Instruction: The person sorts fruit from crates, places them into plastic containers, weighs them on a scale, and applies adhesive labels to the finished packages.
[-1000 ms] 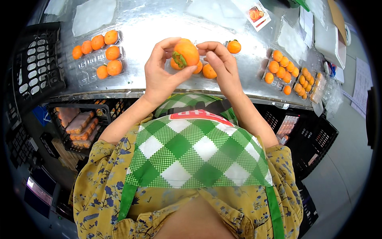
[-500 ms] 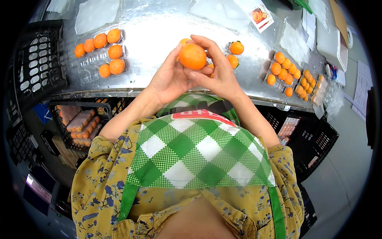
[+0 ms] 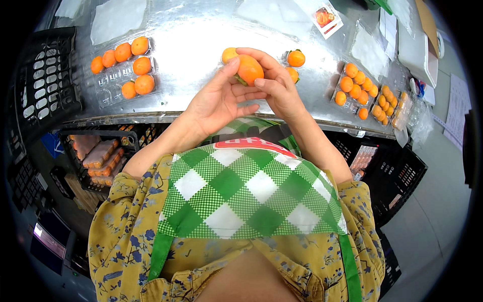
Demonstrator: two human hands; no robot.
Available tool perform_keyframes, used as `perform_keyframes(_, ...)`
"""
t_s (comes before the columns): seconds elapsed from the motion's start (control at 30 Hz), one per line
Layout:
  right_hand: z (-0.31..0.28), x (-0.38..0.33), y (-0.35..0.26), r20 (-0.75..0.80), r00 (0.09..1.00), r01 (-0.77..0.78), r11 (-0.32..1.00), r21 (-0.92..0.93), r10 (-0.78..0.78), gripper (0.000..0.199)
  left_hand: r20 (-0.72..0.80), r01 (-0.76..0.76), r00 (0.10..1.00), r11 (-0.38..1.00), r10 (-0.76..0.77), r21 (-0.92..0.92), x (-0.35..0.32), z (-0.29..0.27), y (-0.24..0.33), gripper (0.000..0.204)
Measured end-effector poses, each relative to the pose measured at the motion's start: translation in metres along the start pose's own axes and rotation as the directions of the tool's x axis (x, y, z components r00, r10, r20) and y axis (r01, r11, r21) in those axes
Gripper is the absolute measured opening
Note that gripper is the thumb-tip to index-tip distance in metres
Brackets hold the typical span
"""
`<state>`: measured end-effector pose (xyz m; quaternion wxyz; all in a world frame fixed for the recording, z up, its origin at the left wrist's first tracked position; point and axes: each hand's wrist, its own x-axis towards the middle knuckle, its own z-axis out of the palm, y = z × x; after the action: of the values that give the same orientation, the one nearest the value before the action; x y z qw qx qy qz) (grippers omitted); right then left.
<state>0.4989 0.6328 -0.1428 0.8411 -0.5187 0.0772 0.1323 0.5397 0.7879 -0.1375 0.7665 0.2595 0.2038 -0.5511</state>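
Note:
An orange persimmon with its green calyx turned to the lower left is between my hands above the metal table. My right hand is closed around it, thumb at its lower right and a finger over its top. On the other side, my left hand has its fingers spread, with the thumb at the fruit's left edge. Behind my hands a yellower persimmon is partly hidden. To the right, a persimmon sits in a clear tray, and another persimmon is half covered by my right hand.
A clear tray with several persimmons stands at left, beside a black crate. Filled clear trays of smaller orange fruit lie at right. A picture card and a white box are farther back. Packed crates sit below the table edge.
The persimmon has been turned so its calyx shows, and now rests more toward my right hand. My left fingers have spread apart.

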Motion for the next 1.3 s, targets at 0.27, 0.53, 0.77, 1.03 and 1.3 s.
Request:
perform_keyframes(0.27, -0.028, -0.016, 0.003, -0.227, 0.972, -0.027, 0.93, -0.368, -0.061, 0.044, -0.056, -0.231, 0.97, 0.968, 0.237, 0.101, -0.025, -0.026, 0.054, 0.041)
perform_keyframes(0.53, -0.044, -0.023, -0.004, -0.35, 0.934, -0.092, 0.906, -0.413, -0.065, 0.034, -0.068, -0.886, 0.364, 0.367, 0.929, 0.282, -0.12, -0.052, 0.326, 0.036)
perform_keyframes(0.77, -0.068, -0.031, 0.006, -0.375, 0.899, 0.002, 0.858, -0.514, -0.227, 0.034, -0.068, -0.896, 0.21, 0.22, 0.975, 0.385, -0.223, -0.01, 0.522, 0.097)
perform_keyframes(1.03, -0.128, -0.049, -0.009, -0.328, 0.827, -0.205, 0.298, -0.932, -0.456, 0.037, 0.261, -0.451, 0.619, 0.063, 0.741, 0.89, -0.069, -0.018, 0.276, 0.045)
perform_keyframes(1.3, -0.116, -0.031, 0.011, -0.345, 0.852, -0.311, 0.147, -0.939, -0.393, 0.044, 0.053, -0.352, 0.861, 0.517, 0.506, 0.78, 0.009, -0.012, 0.098, 0.025)
